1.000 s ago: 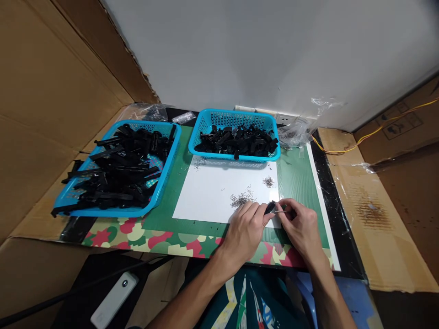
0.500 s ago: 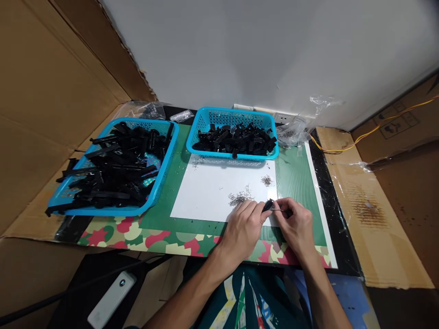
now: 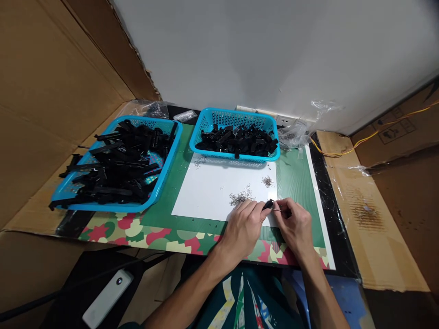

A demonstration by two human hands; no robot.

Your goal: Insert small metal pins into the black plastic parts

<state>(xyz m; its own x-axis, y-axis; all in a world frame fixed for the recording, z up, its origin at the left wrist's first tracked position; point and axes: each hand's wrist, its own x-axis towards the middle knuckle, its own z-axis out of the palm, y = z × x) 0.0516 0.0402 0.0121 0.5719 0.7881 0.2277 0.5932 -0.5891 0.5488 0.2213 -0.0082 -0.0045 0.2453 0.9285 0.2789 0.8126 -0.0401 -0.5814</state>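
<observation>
A small black part is pinched between the thumb and fingers of my left hand, over the right edge of the white sheet. Touching its right side, my right hand is closed on a thin metal tool, most of which is hidden by the fingers. A pile of tiny wire pieces lies just beyond my left hand, and a smaller pile sits farther back.
Two blue baskets hold many black parts, one at the left and one at the back. Clear plastic bags lie by the wall. Cardboard borders the right side; a white power bank rests lower left.
The camera view has shifted and tilted slightly. Both hands keep nearly the same pose around the black part.
</observation>
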